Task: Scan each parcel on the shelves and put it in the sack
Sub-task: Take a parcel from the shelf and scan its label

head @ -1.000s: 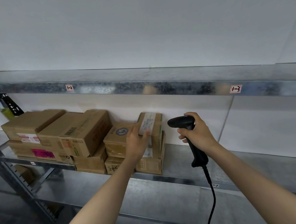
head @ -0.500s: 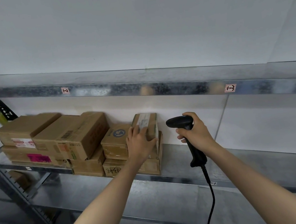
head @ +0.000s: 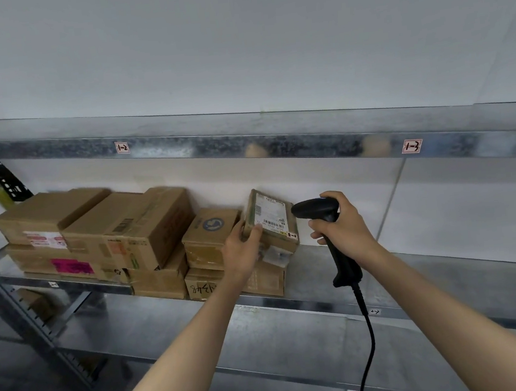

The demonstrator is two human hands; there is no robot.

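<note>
While the small parcel (head: 268,218) lay flatter against the stack a second ago, with the left hand (head: 243,251) spread over its face, it is now tipped up on edge, its white shipping label (head: 270,214) and barcode turned toward the person. The left hand's fingers (head: 254,231) pinch the parcel's lower left corner, thumb in front, and prop it on top of the carton beneath (head: 268,278), on the right end of the middle shelf (head: 417,271). The right hand (head: 343,227) is wrapped tight around the grip of a black corded barcode scanner (head: 315,210), whose nose sits just beside the label's right edge and points at it. Whether the trigger is pressed cannot be told.

That change means the label is exposed and the scan looks ready to happen; the parcel has not yet left the shelf. To the left, more cardboard boxes (head: 126,231) sit stacked, one with a pink label (head: 71,266), so much of the task seems to remain. No sack is in view.
</note>
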